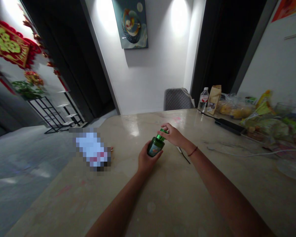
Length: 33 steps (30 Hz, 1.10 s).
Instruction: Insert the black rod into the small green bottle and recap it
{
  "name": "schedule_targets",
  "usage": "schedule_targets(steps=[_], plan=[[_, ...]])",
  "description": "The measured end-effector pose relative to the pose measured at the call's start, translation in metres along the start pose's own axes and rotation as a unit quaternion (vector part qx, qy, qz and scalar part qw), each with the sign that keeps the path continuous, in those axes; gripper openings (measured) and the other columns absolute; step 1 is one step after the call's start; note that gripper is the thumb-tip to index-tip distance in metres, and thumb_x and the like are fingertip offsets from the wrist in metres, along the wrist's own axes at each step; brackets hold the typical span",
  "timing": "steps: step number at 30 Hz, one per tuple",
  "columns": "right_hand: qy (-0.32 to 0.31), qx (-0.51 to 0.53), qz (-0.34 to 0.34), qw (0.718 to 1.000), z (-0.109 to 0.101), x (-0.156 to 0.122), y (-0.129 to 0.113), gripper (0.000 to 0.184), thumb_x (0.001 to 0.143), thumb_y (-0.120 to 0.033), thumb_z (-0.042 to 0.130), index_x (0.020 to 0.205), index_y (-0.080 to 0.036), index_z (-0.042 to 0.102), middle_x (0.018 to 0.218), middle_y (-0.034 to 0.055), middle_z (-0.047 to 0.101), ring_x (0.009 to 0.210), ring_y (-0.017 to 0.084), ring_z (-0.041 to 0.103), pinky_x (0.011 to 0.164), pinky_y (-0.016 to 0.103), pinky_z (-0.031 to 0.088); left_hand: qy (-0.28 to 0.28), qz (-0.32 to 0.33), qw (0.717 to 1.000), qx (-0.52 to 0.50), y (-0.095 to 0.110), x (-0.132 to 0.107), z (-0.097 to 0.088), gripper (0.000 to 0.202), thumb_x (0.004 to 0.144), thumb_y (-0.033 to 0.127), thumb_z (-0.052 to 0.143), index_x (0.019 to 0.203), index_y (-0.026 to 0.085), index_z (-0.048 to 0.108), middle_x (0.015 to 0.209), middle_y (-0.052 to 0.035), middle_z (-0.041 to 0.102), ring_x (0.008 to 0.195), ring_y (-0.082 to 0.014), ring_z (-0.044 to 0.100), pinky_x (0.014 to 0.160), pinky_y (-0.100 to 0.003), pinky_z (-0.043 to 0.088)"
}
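Free room about the left grip (149, 161) and right grip (169, 134), head view. Both grips are closed on a green bottle (156, 146). I read free passage over the surface (128, 194) toward its near edge and ahead to its far edge. Leftward, a pixelated object (92, 151) lying on the surface stands in the way, near the bottle. Rightward, a thin black cord (185, 156) lies closest, just beside the right grip; beyond it, a white cable (251, 154), a black power strip (228, 126) and piled food packets (259, 123) obstruct passage.
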State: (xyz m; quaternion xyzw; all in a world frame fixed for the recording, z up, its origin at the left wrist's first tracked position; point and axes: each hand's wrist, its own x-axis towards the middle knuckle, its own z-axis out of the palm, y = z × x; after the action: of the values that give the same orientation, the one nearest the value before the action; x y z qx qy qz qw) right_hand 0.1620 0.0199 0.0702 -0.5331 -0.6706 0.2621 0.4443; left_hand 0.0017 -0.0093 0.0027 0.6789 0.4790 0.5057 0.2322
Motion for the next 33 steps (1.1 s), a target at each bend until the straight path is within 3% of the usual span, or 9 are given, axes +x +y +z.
schedule_targets(steps=[5,8,12,15,18,23,29,33], plan=[[-0.026,0.005,-0.045,0.999,-0.0055,-0.0011,-0.002,0.035,0.072,-0.026,0.058,0.105,-0.016,0.052,0.102,0.0071,0.057,0.084,0.013,0.055,0.077,0.028,0.043,0.002,0.0,1.0,-0.008,0.0009,-0.0005,-0.0003,0.059,0.06,0.04,0.069,0.112,0.02,0.051,0.105,-0.0063,0.062,0.094,-0.0198,0.059,0.084,-0.033,0.045],[-0.038,0.022,-0.037,0.998,-0.0074,-0.0011,-0.0019,0.042,0.073,-0.027,0.056,0.113,-0.016,0.048,0.112,0.009,0.052,0.081,0.012,0.055,0.074,0.028,0.045,0.005,0.0,1.0,-0.012,0.001,-0.0009,-0.0004,0.058,0.061,0.039,0.068,0.113,0.019,0.051,0.105,-0.0062,0.062,0.094,-0.0196,0.059,0.085,-0.033,0.045],[-0.018,0.025,-0.005,1.0,-0.0038,0.0001,0.0007,0.043,0.074,-0.034,0.055,0.111,-0.014,0.048,0.099,0.0083,0.055,0.075,0.013,0.055,0.068,0.027,0.046,0.001,0.008,1.0,-0.001,-0.0003,-0.0012,-0.0001,0.06,0.061,0.04,0.068,0.114,0.019,0.05,0.105,-0.0068,0.062,0.094,-0.0198,0.058,0.085,-0.034,0.045],[-0.011,0.029,-0.011,0.999,-0.0016,0.0007,0.0017,0.039,0.071,-0.029,0.057,0.106,-0.015,0.049,0.092,0.0061,0.055,0.074,0.013,0.055,0.068,0.027,0.046,-0.007,0.013,1.0,0.01,-0.0014,-0.0013,0.0002,0.06,0.061,0.041,0.068,0.114,0.019,0.05,0.106,-0.0069,0.061,0.095,-0.0199,0.058,0.085,-0.034,0.045],[-0.024,0.053,-0.025,0.998,-0.002,0.0013,0.0019,0.035,0.07,-0.021,0.056,0.104,-0.016,0.049,0.095,0.0051,0.054,0.075,0.012,0.056,0.07,0.027,0.046,-0.004,0.012,1.0,0.015,-0.0008,-0.0017,0.0001,0.061,0.061,0.042,0.068,0.114,0.019,0.049,0.107,-0.0068,0.061,0.096,-0.0199,0.058,0.086,-0.034,0.045],[-0.009,0.047,-0.021,0.999,-0.0027,0.0015,0.0041,0.038,0.07,-0.029,0.058,0.105,-0.016,0.048,0.099,0.0069,0.053,0.08,0.014,0.057,0.073,0.03,0.047,-0.006,0.011,1.0,0.017,0.002,-0.0023,-0.0005,0.06,0.061,0.041,0.068,0.114,0.019,0.05,0.106,-0.0066,0.062,0.095,-0.0196,0.058,0.085,-0.034,0.045],[-0.035,0.078,-0.044,0.995,-0.004,-0.0013,0.0024,0.048,0.062,-0.015,0.062,0.107,-0.016,0.043,0.112,0.0107,0.05,0.094,0.016,0.054,0.079,0.031,0.045,-0.01,0.018,0.999,0.026,0.0012,-0.002,-0.0004,0.061,0.061,0.042,0.068,0.115,0.019,0.049,0.106,-0.0069,0.061,0.095,-0.0195,0.058,0.085,-0.033,0.046],[0.002,0.065,-0.016,0.998,-0.0026,-0.0002,0.0031,0.052,0.065,-0.025,0.064,0.11,-0.014,0.042,0.114,0.0139,0.048,0.096,0.018,0.054,0.078,0.032,0.046,-0.013,0.012,0.999,0.028,0.0008,-0.0013,-0.0005,0.06,0.062,0.043,0.067,0.114,0.019,0.049,0.105,-0.0068,0.062,0.094,-0.0194,0.059,0.085,-0.033,0.046]])
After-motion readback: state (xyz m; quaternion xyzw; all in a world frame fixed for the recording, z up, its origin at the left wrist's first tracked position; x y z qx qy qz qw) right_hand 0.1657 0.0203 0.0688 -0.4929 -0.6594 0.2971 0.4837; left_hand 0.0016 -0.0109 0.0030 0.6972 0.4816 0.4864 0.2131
